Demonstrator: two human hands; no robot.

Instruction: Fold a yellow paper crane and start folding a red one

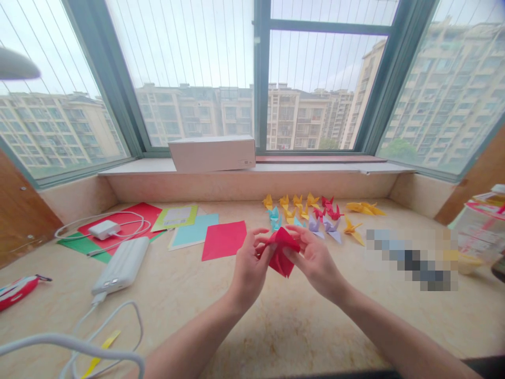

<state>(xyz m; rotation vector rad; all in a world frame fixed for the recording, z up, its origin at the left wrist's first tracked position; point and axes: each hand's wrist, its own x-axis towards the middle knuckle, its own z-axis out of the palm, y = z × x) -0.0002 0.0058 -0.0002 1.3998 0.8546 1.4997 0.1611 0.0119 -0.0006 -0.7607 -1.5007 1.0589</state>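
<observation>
A partly folded piece of red origami paper (284, 258) is held up above the stone counter between my two hands. My left hand (254, 263) pinches its left side, thumb in front and fingers behind. On the opposite side my right hand (315, 258) grips it the same way, its thumb pressed on the front face. The paper has a pointed bottom and a raised flap at the top. Just beyond my hands stand several folded paper cranes in yellow, red, light blue and lilac, among them a lilac crane (332, 229) and a yellow crane (354, 230).
Left of my hands lie a flat red sheet (224, 240), light blue paper (197, 230) and a yellow-green packet (175, 217). Further left are a white power bank (121, 265), a charger (104, 229) and looping cables. A white box (213, 154) sits on the window ledge. A plastic container (479, 226) stands right.
</observation>
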